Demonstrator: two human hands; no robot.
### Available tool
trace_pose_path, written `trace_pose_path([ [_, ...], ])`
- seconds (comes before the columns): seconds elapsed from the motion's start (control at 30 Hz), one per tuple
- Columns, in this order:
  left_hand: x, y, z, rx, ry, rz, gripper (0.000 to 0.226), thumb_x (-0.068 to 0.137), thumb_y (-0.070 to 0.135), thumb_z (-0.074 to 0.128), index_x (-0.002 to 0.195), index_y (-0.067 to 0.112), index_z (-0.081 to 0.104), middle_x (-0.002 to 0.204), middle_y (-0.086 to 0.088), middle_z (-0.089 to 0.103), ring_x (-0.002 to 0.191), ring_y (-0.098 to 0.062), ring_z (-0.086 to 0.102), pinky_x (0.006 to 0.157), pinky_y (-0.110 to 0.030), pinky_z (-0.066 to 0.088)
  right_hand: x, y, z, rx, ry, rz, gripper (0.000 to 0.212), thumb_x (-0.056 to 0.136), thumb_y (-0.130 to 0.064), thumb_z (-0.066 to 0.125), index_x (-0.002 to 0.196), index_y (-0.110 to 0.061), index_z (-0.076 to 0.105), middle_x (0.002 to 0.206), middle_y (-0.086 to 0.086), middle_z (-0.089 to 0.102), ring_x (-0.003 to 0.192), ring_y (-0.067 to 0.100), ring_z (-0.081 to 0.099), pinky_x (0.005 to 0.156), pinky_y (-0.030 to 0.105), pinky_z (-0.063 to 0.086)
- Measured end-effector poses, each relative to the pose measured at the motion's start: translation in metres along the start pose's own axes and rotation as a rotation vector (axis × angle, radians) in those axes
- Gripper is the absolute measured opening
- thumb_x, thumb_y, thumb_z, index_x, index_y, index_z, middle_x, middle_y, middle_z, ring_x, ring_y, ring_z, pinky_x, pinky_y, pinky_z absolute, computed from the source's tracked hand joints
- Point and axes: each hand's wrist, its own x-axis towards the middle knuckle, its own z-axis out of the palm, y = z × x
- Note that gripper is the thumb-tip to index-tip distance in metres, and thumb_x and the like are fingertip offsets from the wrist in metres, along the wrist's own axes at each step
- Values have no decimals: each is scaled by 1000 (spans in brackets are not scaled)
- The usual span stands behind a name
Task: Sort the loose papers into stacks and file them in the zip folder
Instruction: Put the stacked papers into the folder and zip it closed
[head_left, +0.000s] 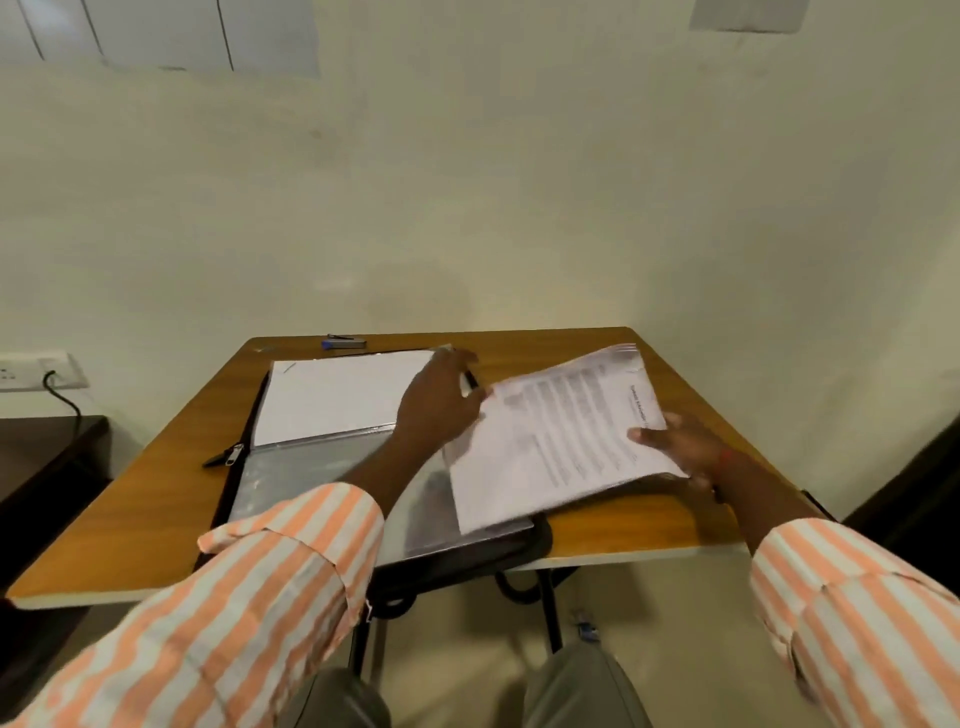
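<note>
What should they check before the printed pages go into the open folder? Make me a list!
1. The black zip folder lies open on the brown wooden table: ok.
2. The stack of printed white papers is held at both ends, left hand pinching a corner, right hand gripping the near edge: ok.
3. Sheets squared up: not ok, they fan out at the far corner.
4. Mouth of the clear plastic sleeve open: cannot tell.
5. The silver zipper pull is out of the way, left of the folder: ok.
6. Folder fully on the table: not ok, its near edge overhangs.
</note>
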Motion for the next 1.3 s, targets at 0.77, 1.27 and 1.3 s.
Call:
trace_pose_path([
  [0.77, -54, -60, 25, -355, 34, -96, 11, 95, 29, 70, 86, 25, 75, 86, 20, 71, 88, 1, 66, 79, -12, 48, 5, 36, -2, 347, 441, -93, 38, 98, -1, 58, 136, -4, 54, 128, 15, 64, 92, 19, 69, 68, 28, 61],
  [1.27, -57, -56, 24, -379, 1, -138, 13, 94, 28, 71, 81, 25, 73, 87, 12, 73, 88, -5, 67, 82, -18, 50, 15, 44, -8, 378, 412, -111, 37, 96, -2, 61, 133, -9, 58, 127, 13, 67, 104, 27, 69, 82, 41, 58],
  [1.3, -55, -56, 24, -350, -32, -150, 14, 93, 31, 72, 79, 27, 73, 85, 13, 73, 87, -6, 67, 83, -24, 52, 15, 45, -10, 383, 415, -110, 37, 96, -3, 61, 132, -10, 58, 127, 13, 67, 104, 27, 69, 82, 41, 58],
])
